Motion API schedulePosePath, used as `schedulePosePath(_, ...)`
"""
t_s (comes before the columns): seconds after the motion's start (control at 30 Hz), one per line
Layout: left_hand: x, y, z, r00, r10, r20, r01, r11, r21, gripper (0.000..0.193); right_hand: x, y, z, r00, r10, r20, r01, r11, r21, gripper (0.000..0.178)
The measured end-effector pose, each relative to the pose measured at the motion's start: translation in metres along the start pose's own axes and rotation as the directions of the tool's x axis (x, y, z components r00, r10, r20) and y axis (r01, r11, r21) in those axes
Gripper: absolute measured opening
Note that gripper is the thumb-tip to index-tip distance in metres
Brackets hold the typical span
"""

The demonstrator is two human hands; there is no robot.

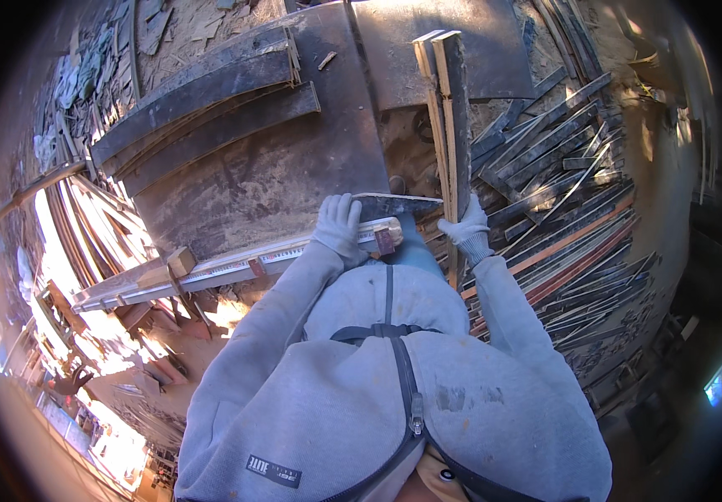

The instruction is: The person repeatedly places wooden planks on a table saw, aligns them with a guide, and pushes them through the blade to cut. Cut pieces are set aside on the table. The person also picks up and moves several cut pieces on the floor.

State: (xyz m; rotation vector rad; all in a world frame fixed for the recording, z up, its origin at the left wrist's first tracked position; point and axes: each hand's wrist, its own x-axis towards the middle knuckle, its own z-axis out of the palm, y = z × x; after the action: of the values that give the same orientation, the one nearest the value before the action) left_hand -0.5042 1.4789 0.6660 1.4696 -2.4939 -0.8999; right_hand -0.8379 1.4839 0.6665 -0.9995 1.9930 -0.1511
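Observation:
My left hand (338, 222), in a pale glove, lies with its fingers stretched out over the near edge of the dark sheet. Beside it a dark strip (394, 205) reaches right toward my other hand; whether the left palm touches this strip is hidden. A white rail with a measuring scale (277, 253) runs just below that hand. My right hand (466, 227), gloved too, is closed around the lower part of two dark-faced plywood strips (454, 117). They stand out away from me, side by side, their pale layered edges showing.
Long dark boards (202, 92) lie stacked on the dark work surface (252, 184) at the far left. A small wooden block (182, 261) sits by the rail. Many loose strips (553, 159) are heaped at right, and bent pale strips (76, 226) lie at left.

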Motion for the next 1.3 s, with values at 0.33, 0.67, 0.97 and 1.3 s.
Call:
schedulePosePath(0.33,0.041,-0.018,-0.014,1.000,0.021,-0.015,-0.020,0.997,0.068,0.106,-0.065,0.076,-0.036,0.953,0.065,-0.297,-0.013,0.985,0.174,0.064)
schedulePosePath(0.67,0.230,-0.131,-0.139,0.999,-0.051,0.019,0.046,0.975,0.215,0.102,-0.099,0.057,-0.023,0.932,0.244,-0.267,-0.222,0.969,0.113,0.070)
schedulePosePath(0.97,0.345,-0.204,-0.195,0.994,-0.113,0.010,0.108,0.966,0.233,0.110,-0.148,0.042,0.009,0.909,0.375,-0.185,-0.349,0.924,0.155,0.070)
schedulePosePath(1.3,0.374,-0.224,-0.210,0.977,-0.211,0.021,0.201,0.952,0.229,0.112,-0.176,0.035,0.003,0.868,0.423,-0.260,-0.397,0.906,0.147,0.078)
